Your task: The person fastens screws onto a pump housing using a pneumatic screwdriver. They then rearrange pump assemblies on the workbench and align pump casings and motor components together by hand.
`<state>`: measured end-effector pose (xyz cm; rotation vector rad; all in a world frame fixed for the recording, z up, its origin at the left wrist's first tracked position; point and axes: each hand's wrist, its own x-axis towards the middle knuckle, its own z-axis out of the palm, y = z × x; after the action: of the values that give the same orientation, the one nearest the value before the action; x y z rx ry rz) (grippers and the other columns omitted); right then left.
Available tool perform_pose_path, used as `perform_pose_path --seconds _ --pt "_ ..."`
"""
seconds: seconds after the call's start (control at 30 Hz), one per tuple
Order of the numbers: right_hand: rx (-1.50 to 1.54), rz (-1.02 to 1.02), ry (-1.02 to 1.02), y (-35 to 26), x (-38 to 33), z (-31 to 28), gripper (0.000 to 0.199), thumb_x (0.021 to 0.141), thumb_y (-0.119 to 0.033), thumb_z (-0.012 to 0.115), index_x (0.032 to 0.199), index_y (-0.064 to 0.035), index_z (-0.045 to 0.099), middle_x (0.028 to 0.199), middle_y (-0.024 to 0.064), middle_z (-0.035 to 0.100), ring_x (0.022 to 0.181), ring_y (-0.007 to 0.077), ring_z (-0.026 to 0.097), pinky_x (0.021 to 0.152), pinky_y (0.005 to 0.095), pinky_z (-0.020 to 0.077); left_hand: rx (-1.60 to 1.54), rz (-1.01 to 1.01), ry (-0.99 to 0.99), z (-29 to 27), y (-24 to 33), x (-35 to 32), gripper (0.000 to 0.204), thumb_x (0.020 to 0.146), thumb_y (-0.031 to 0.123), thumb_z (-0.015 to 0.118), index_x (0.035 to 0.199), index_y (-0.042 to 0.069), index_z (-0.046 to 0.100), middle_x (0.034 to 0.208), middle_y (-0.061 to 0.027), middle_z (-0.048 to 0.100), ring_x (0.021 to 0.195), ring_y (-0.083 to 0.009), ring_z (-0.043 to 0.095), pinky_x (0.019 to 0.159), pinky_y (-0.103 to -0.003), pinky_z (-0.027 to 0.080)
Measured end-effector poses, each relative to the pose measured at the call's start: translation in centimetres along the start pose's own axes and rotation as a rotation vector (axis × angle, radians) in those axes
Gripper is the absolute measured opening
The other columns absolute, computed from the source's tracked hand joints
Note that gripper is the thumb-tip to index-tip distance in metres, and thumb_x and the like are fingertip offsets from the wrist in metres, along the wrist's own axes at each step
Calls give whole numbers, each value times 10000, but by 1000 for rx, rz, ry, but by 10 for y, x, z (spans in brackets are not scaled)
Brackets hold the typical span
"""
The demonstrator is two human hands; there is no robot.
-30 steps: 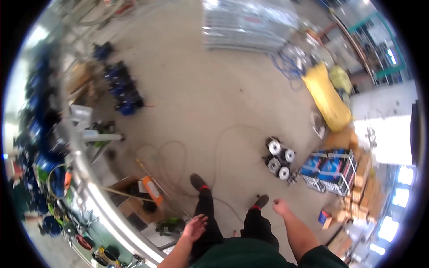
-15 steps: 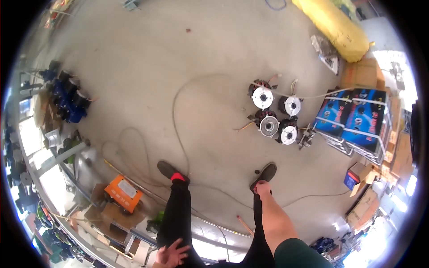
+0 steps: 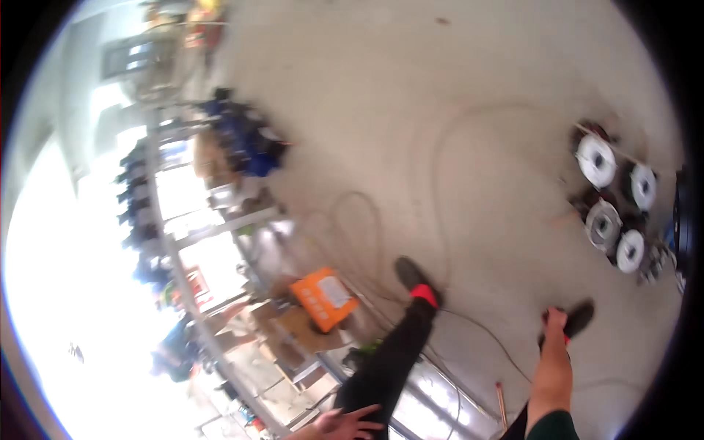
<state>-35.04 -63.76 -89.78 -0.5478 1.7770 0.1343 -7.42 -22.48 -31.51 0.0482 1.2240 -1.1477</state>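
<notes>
My left hand (image 3: 347, 425) is low in the picture, its fingers spread over my left thigh, and nothing shows in it. My right hand (image 3: 555, 320) hangs at the end of an outstretched arm beside my right shoe (image 3: 579, 318). Its fingers are curled closed, and blur hides whatever they may hold. On the floor to the right sit several round motors with pale discs on top; the nearest one (image 3: 631, 251) stands beyond my right hand, apart from it.
A thin cable (image 3: 438, 176) loops across the concrete floor. On the left, an orange box (image 3: 325, 298) sits on a cardboard box (image 3: 306, 332) by a metal rack (image 3: 192, 302). Blue machine parts (image 3: 257, 150) stand farther off. A thin stick (image 3: 501, 405) lies near my legs.
The view has swung left, so the rack, orange box and motors sit farther right in the picture. My left hand remains spread and my right hand closed. The picture is more blurred.
</notes>
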Motion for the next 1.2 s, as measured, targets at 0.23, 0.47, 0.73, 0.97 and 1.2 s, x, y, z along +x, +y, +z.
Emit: perform_pose_path --seconds 0.23,0.47,0.73,0.97,1.2 --pt "-452 -240 -334 -67 -219 19 144 751 -59 688 870 -31 613 700 77 617 537 215 579 470 353 466 174 -77 0 12 -1 -4 727 911 403 652 1535 223 324 1481 -208 444 1240 -353 549 945 -475 520" --pt "-783 -331 -409 -232 -368 -58 334 872 -247 717 1090 -5 641 924 101 645 811 230 608 726 417 515 366 443 313 29 -28 -3 568 946 304 587 1465 158 409 1441 -173 493 1301 -313 505 1082 -459 424" --pt "-946 -568 -226 -407 -598 21 480 873 -294 714 1248 -11 621 1204 131 624 1057 267 576 844 472 494 213 877 -38 48 -47 -79 325 1002 173 506 1312 76 512 1256 -155 594 1160 -340 596 1004 -503 494" --pt "-1619 -990 -973 -422 -743 151 325 944 -241 607 1128 24 652 1049 131 689 985 259 635 912 397 503 -178 1170 -11 -40 -19 -127 306 949 231 568 1221 90 559 1148 -128 623 1076 -316 607 920 -491 502" --pt "-1414 -755 -993 -259 -877 470 131 800 -178 718 842 -65 668 738 71 653 565 182 570 522 373 497 -605 1303 115 -77 -31 -168 270 979 124 541 1230 23 546 1135 -200 619 1036 -391 638 897 -566 539"
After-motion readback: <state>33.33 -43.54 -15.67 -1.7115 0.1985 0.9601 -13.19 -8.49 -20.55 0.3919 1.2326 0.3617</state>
